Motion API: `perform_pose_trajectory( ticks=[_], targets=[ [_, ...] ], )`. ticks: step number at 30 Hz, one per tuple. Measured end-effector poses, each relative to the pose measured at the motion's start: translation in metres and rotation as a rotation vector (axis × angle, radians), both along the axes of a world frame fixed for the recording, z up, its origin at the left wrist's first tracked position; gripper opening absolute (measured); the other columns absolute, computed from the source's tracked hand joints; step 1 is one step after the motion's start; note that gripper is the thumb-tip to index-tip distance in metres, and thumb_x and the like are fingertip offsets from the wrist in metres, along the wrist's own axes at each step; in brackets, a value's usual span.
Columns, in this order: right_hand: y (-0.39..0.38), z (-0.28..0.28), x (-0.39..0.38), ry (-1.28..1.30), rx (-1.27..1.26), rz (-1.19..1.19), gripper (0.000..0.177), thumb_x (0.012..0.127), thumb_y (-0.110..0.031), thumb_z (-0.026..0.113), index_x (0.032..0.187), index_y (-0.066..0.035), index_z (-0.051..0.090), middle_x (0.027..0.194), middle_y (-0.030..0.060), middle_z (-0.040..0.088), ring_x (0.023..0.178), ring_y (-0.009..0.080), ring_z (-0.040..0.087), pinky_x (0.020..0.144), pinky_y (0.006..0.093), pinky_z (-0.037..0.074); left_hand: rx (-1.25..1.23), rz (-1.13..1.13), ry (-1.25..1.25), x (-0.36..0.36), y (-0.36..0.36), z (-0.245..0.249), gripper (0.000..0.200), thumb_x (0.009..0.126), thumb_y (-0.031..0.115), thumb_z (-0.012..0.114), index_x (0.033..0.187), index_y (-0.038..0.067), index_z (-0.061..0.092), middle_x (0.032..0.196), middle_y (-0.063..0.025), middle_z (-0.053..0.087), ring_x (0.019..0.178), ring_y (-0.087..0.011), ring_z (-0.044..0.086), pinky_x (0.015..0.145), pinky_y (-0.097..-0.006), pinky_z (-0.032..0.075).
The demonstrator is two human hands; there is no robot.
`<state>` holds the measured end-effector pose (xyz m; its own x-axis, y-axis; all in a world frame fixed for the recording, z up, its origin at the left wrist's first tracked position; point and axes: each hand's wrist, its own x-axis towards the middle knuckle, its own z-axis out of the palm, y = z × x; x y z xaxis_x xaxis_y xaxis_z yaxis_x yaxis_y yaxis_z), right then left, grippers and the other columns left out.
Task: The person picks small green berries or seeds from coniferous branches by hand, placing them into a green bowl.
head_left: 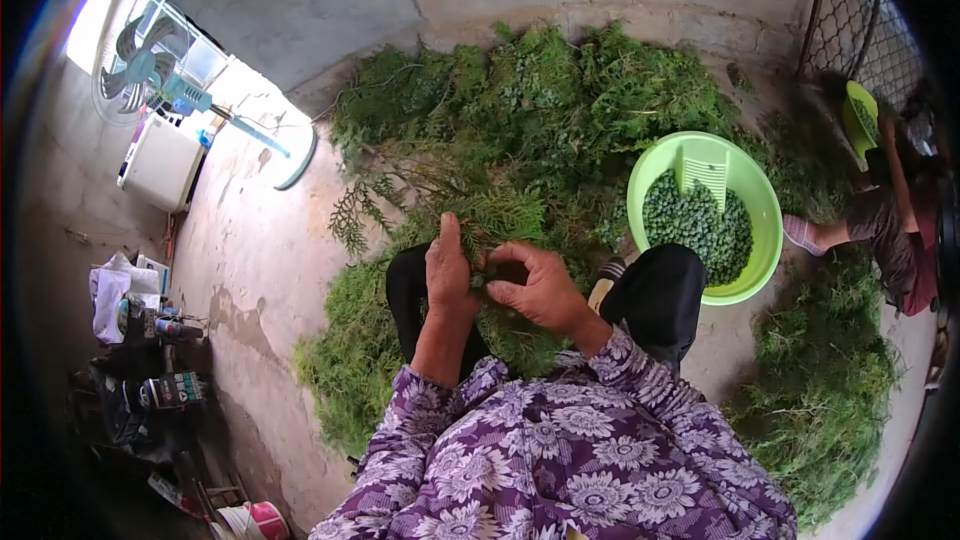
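Observation:
My left hand [450,272] is closed around a leafy evergreen branch [500,215], its thumb pointing up. Close on its right, my right hand [543,292] has thumb and index finger curled together in a pinch by the foliage. What lies between those fingertips is too small to make out. More greenery rests in my lap between my knees. To the right of my right knee stands a light green plastic basin [770,240] with a ridged washboard part, holding many small round green seed cones [690,225].
A large heap of evergreen branches [540,90] lies ahead, another pile [820,390] at right. A person's leg [830,232] and a second green basin [860,120] are at far right. A standing fan [145,70], white bin [160,165] and clutter line the left.

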<state>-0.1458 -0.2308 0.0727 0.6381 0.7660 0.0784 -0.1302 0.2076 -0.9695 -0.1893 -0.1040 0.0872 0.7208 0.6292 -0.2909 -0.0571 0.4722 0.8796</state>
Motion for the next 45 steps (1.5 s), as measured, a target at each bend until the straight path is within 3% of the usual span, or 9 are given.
perform_pose_trajectory(
  ticks=[12,18,20,22,23,30,36,38,45],
  targets=[
    [-0.004,0.003,0.008,0.03,0.15,0.108,0.02,0.072,-0.001,0.061,0.09,-0.003,0.055,0.081,-0.002,0.054,0.074,0.0059,0.05,0.067,0.0208,0.042,-0.063,-0.072,0.002,-0.006,0.001,0.001,0.037,0.085,0.04,0.048,0.086,0.004,0.057,0.075,-0.0024,0.057,0.061,-0.0121,0.053,0.054,-0.0257,0.042],
    [-0.017,0.005,0.012,0.303,0.177,0.166,0.016,0.074,-0.005,0.059,0.09,-0.003,0.055,0.082,0.0003,0.054,0.077,0.0077,0.049,0.067,0.0239,0.041,-0.145,-0.074,0.047,-0.002,0.0,0.002,0.036,0.084,0.042,0.051,0.086,0.007,0.056,0.068,-0.0003,0.053,0.054,-0.0114,0.047,0.049,-0.0249,0.038],
    [-0.024,-0.001,0.011,0.579,0.43,0.266,0.017,0.076,-0.005,0.057,0.092,-0.004,0.052,0.078,0.0017,0.052,0.071,0.0094,0.049,0.061,0.0244,0.041,-0.18,-0.049,0.083,-0.001,-0.002,0.007,0.035,0.084,0.042,0.051,0.085,0.007,0.055,0.066,0.0003,0.052,0.05,-0.0115,0.044,0.046,-0.0251,0.036],
    [-0.028,0.001,0.01,0.653,0.46,0.264,0.017,0.077,-0.004,0.055,0.094,-0.004,0.051,0.077,0.0027,0.052,0.068,0.0103,0.049,0.058,0.0244,0.041,-0.226,0.018,-0.044,-0.003,-0.002,0.02,0.034,0.084,0.042,0.05,0.082,0.008,0.053,0.061,0.0001,0.049,0.048,-0.0119,0.04,0.044,-0.0256,0.033],
    [-0.029,0.003,0.01,0.726,0.49,0.263,0.017,0.079,-0.004,0.052,0.095,-0.005,0.05,0.077,0.0036,0.051,0.065,0.0112,0.049,0.056,0.0244,0.04,-0.272,-0.201,-0.251,-0.004,0.009,0.02,0.034,0.085,0.041,0.049,0.08,0.008,0.052,0.057,-0.0008,0.047,0.05,-0.0134,0.044,0.044,-0.0267,0.036],
    [-0.033,0.014,0.008,0.951,0.396,0.232,0.013,0.084,-0.006,0.045,0.097,-0.006,0.049,0.082,0.0058,0.052,0.06,0.0108,0.048,0.048,0.0214,0.038,-0.157,-0.023,-0.032,-0.006,0.008,0.025,0.033,0.086,0.04,0.048,0.077,0.009,0.052,0.054,-0.0001,0.046,0.049,-0.0134,0.046,0.043,-0.0266,0.037],
    [-0.041,0.015,0.013,0.559,0.181,0.218,0.011,0.081,-0.01,0.055,0.089,-0.003,0.054,0.076,0.0031,0.056,0.063,0.0092,0.051,0.05,0.0209,0.04,-0.056,0.118,-0.045,-0.006,0.012,0.019,0.034,0.087,0.039,0.046,0.075,0.008,0.053,0.053,-0.0013,0.046,0.042,-0.0131,0.042,0.04,-0.0275,0.035],
    [-0.038,0.019,0.007,-0.106,0.018,0.055,0.01,0.076,-0.01,0.061,0.082,-0.001,0.058,0.072,0.001,0.057,0.062,0.0087,0.052,0.053,0.0229,0.042,-0.143,-0.018,-0.152,-0.006,0.016,0.013,0.034,0.087,0.039,0.045,0.075,0.008,0.053,0.054,-0.0015,0.047,0.043,-0.0132,0.043,0.039,-0.0279,0.035],
    [-0.03,0.018,-0.006,-0.283,-0.212,-0.046,0.023,0.068,-0.016,0.069,0.08,0.002,0.06,0.073,0.0133,0.061,0.065,0.0153,0.059,0.058,0.0282,0.044,-0.101,0.059,-0.061,-0.002,0.011,0.015,0.035,0.087,0.039,0.045,0.075,0.008,0.052,0.054,-0.0018,0.048,0.044,-0.0137,0.044,0.039,-0.0281,0.036]
  ],
)
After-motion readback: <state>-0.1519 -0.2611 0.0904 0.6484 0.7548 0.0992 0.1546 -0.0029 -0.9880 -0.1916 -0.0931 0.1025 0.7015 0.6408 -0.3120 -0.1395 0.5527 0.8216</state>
